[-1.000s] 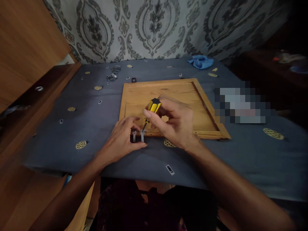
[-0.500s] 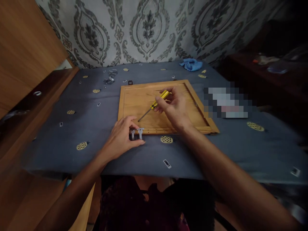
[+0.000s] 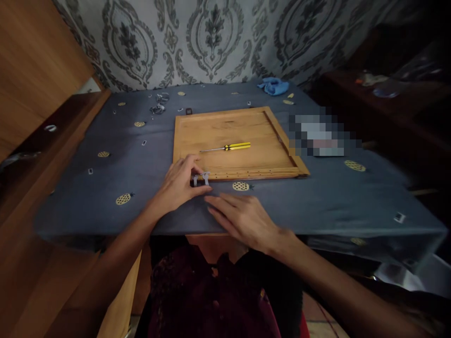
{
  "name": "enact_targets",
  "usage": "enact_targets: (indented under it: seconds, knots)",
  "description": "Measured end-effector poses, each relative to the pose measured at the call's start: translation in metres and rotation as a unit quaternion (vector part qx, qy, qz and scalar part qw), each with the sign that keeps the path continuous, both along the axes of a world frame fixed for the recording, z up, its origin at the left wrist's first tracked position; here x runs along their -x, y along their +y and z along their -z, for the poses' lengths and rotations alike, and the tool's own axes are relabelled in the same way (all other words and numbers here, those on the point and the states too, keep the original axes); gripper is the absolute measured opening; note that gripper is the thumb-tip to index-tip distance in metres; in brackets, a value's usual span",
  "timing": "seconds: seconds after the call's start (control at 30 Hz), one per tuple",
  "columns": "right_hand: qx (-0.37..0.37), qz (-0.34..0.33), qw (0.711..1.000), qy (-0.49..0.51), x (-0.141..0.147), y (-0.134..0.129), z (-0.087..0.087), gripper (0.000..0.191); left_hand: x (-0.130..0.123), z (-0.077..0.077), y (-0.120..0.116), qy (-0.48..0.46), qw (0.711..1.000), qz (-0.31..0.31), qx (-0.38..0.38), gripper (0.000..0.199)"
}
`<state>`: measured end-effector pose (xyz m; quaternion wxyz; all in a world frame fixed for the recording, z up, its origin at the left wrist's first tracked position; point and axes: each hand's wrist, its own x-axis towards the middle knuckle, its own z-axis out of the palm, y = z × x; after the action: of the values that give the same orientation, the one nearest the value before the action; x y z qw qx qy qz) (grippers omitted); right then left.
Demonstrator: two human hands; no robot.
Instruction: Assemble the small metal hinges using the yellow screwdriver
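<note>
Just left of the right hand (image 3: pixel 243 218), across a small gap: left hand (image 3: pixel 181 183), closed around a grey metal hinge fitting (image 3: pixel 205 178), fingers over the top, thumb below. Fitting sits at the panel's near edge; can't tell if it's fastened. Right hand is empty, fingers loosely extended over the near part of the table (image 3: pixel 169 224).

Fitting looks small, stiff and light; bare metal, so probably a bit slick. I'd pinch it across its outer sides, fingertips clear of any screw spots.

Directly beyond both hands: framed wooden panel (image 3: pixel 211 129), flat on the table, dark holes along its near rail. Reads rigid, moderate weight at most, finish maybe smooth. Best hold: opposite frame rails, not the thin-looking middle.

Ahead of the right hand, flat on that panel: yellow-and-black screwdriver (image 3: pixel 237 146), handle to the right, shank to the left. Should be light and stiff, may roll if knocked; take it by the handle.

Farther out, ahead and left of the left hand: loose metal hardware (image 3: pixel 158 109), too small to sort. Far ahead of the right hand, slightly right: crumpled blue cloth (image 3: pixel 274 86), soft. Nearer, right of the panel: a pixelated item (image 3: pixel 319 134), unreadable.
</note>
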<state>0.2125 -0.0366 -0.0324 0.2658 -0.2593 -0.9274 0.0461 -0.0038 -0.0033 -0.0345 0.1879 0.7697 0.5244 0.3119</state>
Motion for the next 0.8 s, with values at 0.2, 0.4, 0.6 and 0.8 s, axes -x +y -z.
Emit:
enact_targets:
  seconds: [0.2, 0.4, 0.6, 0.8]
  knots:
    - [0.114, 0.08, 0.972, -0.19, 0.027, 0.0, -0.003, 0.029, 0.002, -0.003, -0.001, 0.001, 1.0, 0.023, -0.017, 0.046]
    - [0.119, 0.12, 0.957, -0.234, 0.04, 0.004, -0.005, 0.029, 0.002, -0.005, 0.0, -0.006, 1.0, 0.025, -0.007, 0.027]
    - [0.094, 0.086, 0.961, -0.246, 0.045, 0.003, -0.011, 0.027, 0.002, -0.005, 0.002, -0.01, 1.0, 0.025, -0.001, 0.027]
    - [0.089, 0.058, 0.96, -0.26, 0.054, 0.007, -0.021, 0.025, 0.003, -0.007, 0.001, -0.018, 0.999, 0.034, 0.006, 0.029]
